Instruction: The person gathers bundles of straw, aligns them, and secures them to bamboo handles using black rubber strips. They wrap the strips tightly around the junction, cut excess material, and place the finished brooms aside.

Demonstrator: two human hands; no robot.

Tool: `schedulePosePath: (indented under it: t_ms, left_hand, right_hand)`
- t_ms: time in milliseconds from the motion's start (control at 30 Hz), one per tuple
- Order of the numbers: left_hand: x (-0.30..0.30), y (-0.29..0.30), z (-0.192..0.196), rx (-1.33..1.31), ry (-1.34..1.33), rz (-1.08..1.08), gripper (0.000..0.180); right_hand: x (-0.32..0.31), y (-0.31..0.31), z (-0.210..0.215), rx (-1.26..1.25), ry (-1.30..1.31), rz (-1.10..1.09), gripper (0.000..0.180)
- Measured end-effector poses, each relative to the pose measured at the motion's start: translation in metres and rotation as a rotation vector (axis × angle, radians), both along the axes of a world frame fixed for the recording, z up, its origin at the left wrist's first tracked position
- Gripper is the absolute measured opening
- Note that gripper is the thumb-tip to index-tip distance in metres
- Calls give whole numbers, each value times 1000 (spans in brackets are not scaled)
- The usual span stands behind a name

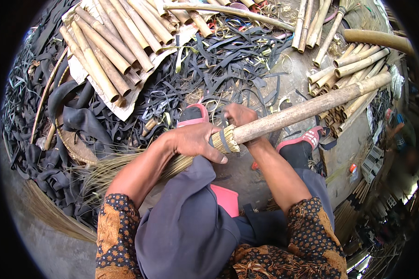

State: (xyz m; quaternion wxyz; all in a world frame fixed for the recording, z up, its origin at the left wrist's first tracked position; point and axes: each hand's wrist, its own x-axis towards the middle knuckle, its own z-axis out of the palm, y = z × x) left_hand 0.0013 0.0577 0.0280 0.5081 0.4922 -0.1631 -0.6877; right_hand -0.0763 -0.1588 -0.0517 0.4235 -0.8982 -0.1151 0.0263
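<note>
Bristle bundle (pixel 180 162) is by the left knee (pixel 201 173), left hand (pixel 194 139) clamped round it, right hand (pixel 240 114) seemingly gripping the black strip (pixel 225 140); slack tension could honestly let strands slip.

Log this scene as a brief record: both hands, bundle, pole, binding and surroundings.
Left hand: wrapped over the bristle bundle
Right hand: fingers curled, beyond the bamboo pole; exact hold unclear
Bundle: cut ends gathered at the pole's lower end
Pole: slants up to the right
Binding: dark band around the bundle
Ground: loose dark strips
Upper left: bamboo tubes on a pale sheet
</note>
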Motion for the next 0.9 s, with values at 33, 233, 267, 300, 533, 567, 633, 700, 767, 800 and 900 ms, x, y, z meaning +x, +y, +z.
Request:
schedulePosePath:
  t_ms: [33, 233, 267, 300, 533, 567, 633, 700, 767, 800, 900]
  left_hand:
    - [3, -1, -1, -36, 80, 17, 46]
    - [-10, -20, -31, 161, -425, 167, 57]
    - [-13, -23, -37, 276, -577, 154, 58]
    - [-16, -26, -43, 402, -635, 153, 62]
    - [-29, -40, -54, 667, -795, 94, 59]
    - [-31, -41, -54, 648, -821, 113, 60]
    - [-34, -42, -55, 678, -820, 87, 61]
    - [-36, -42, -60, 693, -811, 117, 59]
    - [-38, -41, -65, 697, -801, 199, 53]
    - [-39, -41, -68, 684, -826, 190, 50]
    - [-40, -42, -75, 673, -865, 179, 42]
  right_hand:
    - [5, -1, 6, 87, -62, 32, 19]
    - [6, -2, 25, -391, -29, -55, 32]
    - [8, -6, 31, -580, 310, -23, 30]
    - [11, -9, 39, -694, 743, 43, 32]
    - [62, 19, 60, -457, 618, -183, 39]
    - [70, 26, 54, -505, 632, -118, 39]
    - [82, 33, 47, -511, 680, -20, 40]
    - [85, 31, 46, -215, 792, -85, 41]
    - [76, 25, 55, 165, 994, -259, 44]
    - [66, 25, 61, 229, 997, -342, 43]
    - [25, 33, 79, 498, 882, -552, 36]
